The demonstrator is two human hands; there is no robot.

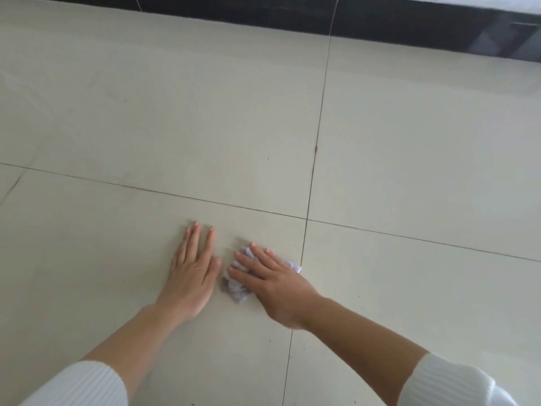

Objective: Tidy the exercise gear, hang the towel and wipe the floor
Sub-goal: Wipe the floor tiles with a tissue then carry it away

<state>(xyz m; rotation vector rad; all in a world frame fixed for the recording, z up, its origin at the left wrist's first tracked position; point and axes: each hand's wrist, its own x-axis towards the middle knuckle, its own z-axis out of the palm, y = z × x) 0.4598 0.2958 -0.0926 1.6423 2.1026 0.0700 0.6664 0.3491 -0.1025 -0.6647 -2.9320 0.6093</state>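
Note:
A crumpled pale lilac-and-white cloth (237, 285) lies on the cream tiled floor (164, 118). My right hand (272, 282) presses down on it with fingers spread, and most of the cloth is hidden under the palm. Just to the left, my left hand (193, 268) rests flat on the tile, fingers straight and together, holding nothing. Both forearms are bare below pushed-up white ribbed sleeves. No exercise gear or towel rail is in view.
Dark grout lines cross just beyond the hands at a tile corner (306, 218). A glossy black skirting (292, 16) runs along the far edge of the floor. A few small dark specks (315, 148) dot the tiles.

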